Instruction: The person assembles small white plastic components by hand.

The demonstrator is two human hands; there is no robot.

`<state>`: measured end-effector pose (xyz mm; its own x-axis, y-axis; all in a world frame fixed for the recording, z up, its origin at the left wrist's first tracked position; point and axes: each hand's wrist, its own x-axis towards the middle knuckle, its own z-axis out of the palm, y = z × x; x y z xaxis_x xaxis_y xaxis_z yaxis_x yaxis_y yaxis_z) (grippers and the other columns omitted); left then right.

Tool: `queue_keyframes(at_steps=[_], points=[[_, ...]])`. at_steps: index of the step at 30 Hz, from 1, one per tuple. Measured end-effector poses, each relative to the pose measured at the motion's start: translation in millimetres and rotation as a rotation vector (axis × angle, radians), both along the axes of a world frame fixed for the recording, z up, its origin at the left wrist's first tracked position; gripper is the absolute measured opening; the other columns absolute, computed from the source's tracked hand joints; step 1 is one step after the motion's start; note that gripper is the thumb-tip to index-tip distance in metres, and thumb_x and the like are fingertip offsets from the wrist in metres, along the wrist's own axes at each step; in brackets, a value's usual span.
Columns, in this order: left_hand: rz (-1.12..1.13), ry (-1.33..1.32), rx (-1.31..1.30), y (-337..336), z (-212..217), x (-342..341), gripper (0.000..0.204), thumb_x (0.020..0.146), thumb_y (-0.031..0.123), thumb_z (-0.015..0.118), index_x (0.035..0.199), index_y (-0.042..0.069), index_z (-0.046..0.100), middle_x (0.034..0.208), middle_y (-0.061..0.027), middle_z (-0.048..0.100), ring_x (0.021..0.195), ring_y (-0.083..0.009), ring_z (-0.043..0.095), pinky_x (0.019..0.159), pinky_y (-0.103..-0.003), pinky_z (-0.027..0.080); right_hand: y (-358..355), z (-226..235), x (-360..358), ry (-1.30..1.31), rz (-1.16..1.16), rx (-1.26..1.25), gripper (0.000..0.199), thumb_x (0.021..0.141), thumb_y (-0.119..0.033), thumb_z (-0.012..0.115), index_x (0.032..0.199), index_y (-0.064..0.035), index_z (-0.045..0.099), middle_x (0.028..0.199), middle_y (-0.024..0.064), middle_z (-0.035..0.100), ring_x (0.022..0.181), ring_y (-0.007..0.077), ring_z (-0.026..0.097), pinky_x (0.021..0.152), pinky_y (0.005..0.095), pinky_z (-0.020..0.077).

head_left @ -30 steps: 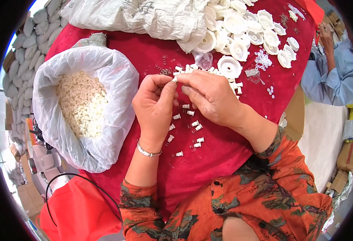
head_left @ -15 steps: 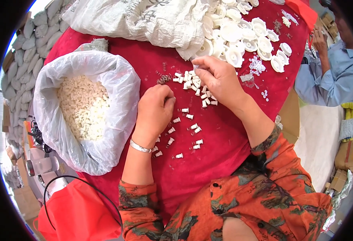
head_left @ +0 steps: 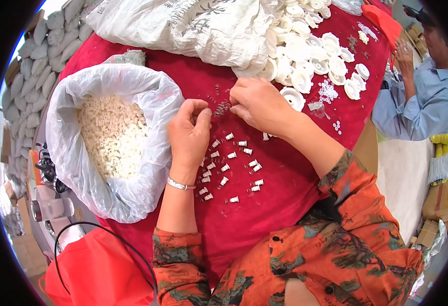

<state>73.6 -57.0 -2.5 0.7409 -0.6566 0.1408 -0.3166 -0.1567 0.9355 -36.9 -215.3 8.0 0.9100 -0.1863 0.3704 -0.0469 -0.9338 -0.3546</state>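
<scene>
My left hand [head_left: 188, 135] hovers near the left side of a small heap of thin metal springs [head_left: 222, 108], thumb and curled fingers close together. On the heap's right side, my right hand [head_left: 261, 104] has its fingers pinched; anything in either grip is too small to make out. Below my hands, several small white plastic pieces with springs on them [head_left: 225, 168] lie scattered over the red cloth. A few similar white pieces [head_left: 266, 136] peek out from beneath my right hand, which hides whatever else lies there.
At left stands a bag-lined container [head_left: 60, 117] full of small cream pieces. A white woven sack [head_left: 183, 30] and many round white plastic parts [head_left: 298, 49] cover the far side. Small white rings [head_left: 328, 92] lie at right. Another person [head_left: 412, 102] sits beyond the right edge.
My right hand has come left and slightly down, over the loose white pieces and beside the springs. My left hand has shifted up and left, uncovering more spring-fitted pieces. The view has shifted slightly.
</scene>
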Motion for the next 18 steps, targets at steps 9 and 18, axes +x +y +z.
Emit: queue_keyframes(at_steps=[9, 18], points=[[-0.108, 0.071, -0.057, -5, 0, -14, 0.014, 0.088, 0.0, 0.061, 0.102, 0.0, 0.061, 0.08, 0.0006, 0.061, 0.062, -0.0028, 0.054, 0.052, -0.016, 0.041, 14, 8, -13, -0.174, 0.018, 0.508, 0.013, 0.082, -0.008, 0.067, 0.088, -0.002, 0.058, 0.08, 0.0067, 0.061, 0.072, 0.0183, 0.059, 0.067, 0.0309, 0.0471], [-0.184, 0.648, -0.253, 2, 10, -5, 0.019, 0.095, 0.019, 0.053, 0.081, 0.007, 0.057, 0.065, 0.0005, 0.056, 0.046, -0.0062, 0.047, 0.04, -0.018, 0.033, 18, 9, -16, -0.247, 0.086, 0.872, 0.01, 0.085, 0.0, 0.065, 0.092, -0.0021, 0.058, 0.08, -0.0017, 0.058, 0.074, 0.0049, 0.054, 0.065, 0.0197, 0.045]])
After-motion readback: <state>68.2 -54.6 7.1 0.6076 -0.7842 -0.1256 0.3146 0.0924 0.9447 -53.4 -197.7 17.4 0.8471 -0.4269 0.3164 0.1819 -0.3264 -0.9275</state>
